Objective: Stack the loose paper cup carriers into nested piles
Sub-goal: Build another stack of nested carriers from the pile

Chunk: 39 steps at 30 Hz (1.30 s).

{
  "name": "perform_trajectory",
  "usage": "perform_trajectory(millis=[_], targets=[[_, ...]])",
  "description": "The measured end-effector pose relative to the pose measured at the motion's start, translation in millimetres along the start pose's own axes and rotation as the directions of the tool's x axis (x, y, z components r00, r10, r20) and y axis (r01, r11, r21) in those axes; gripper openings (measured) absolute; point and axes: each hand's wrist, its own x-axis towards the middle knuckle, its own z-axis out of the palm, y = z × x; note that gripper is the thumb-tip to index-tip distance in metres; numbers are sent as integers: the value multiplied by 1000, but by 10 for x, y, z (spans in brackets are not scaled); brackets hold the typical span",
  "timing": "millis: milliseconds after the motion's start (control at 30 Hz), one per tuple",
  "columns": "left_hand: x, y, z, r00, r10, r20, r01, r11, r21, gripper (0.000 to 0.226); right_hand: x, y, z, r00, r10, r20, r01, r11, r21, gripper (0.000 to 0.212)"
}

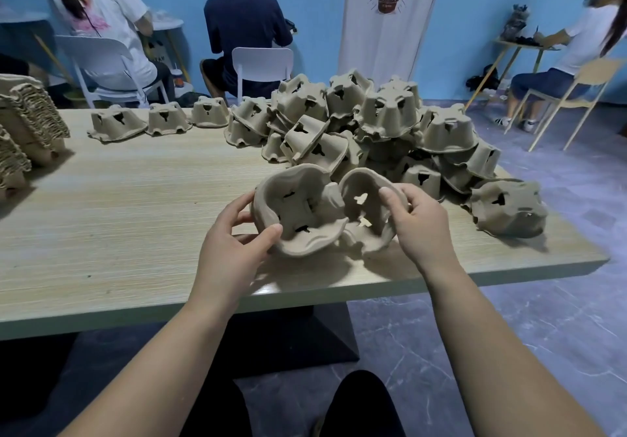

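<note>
Two brown pulp cup carriers are held side by side just above the wooden table (129, 199), their hollow sides turned toward me. My left hand (237, 236) grips the left carrier (298, 212) by its near rim, thumb inside. My right hand (417, 219) grips the right carrier (366, 212), thumb over its far rim. The two carriers touch at their inner edges. Behind them a big heap of loose carriers (383, 131) covers the right part of the table. Nested piles (27, 121) stand at the left edge.
Three single carriers (117, 123) sit upside down in a row at the table's far side. One carrier (509, 207) lies near the right corner. People sit on chairs (261, 63) beyond the table. My knees show below the near edge.
</note>
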Motion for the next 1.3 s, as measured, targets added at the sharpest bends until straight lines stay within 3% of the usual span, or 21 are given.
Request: perform_trajectory(millis=[100,267,500,633,733,833,900,1000,1133,1233,1300], targets=[[16,11,-40,1000,-4,-18,4,1000,-20,49,26,132,-97,989,113,-92,-103,989,103,21],[34,-5,-100,999,1,-33,-2,1000,-20,50,51,271,-153,945,297,-138,-258,934,248,8],[34,-9,-137,999,6,-46,-7,1000,-24,50,-24,310,-115,939,342,35,-341,939,-38,33],[19,0,-129,999,13,-42,-14,1000,-23,51,93,202,-183,987,148,66,-121,942,-312,41],[25,6,-120,999,16,-38,-17,1000,-19,50,239,110,-107,965,-3,263,109,914,-390,51],[26,9,-102,999,24,-25,-24,1000,-8,51,354,77,40,879,18,476,215,876,-431,61],[24,13,-88,999,29,-19,-29,1000,-1,51,401,66,91,851,71,520,213,859,-466,64],[24,19,-79,999,28,-19,-27,1000,11,52,423,64,83,860,90,502,187,859,-476,62],[23,27,-88,999,22,-23,-21,1000,12,52,393,92,26,885,64,462,154,894,-420,33],[29,25,-90,1000,19,-21,-19,1000,7,53,418,81,-40,946,101,309,-10,959,-282,15],[32,27,-84,1000,22,-18,-22,1000,2,52,439,65,-80,970,152,191,-114,974,-195,14]])
